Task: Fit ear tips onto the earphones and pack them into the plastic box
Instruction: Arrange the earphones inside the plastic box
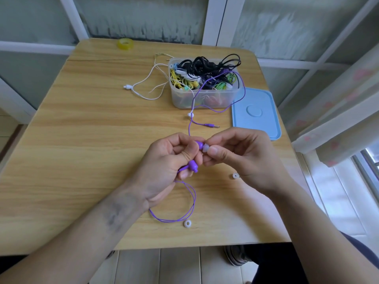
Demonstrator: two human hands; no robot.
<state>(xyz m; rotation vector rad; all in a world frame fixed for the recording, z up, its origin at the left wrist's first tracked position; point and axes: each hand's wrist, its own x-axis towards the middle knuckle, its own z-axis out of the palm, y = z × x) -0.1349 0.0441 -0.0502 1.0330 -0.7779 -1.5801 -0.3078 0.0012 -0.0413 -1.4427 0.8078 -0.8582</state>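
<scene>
Many tangled earphones (202, 75) in clear plastic box (205, 99) (blue lid (256, 113) beside)

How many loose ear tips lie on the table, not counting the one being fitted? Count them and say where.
2. One ear tip lies near the table's front edge beside the purple cable loop. The other ear tip sits just below the right hand. More may be hidden under the hands.

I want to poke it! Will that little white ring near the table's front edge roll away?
Probably a bit. The white ring lies flat, hole up, so a poke should mostly slide it. It looks tiny and soft, likely very light. If it tips onto its edge, it could roll off the table.
</scene>
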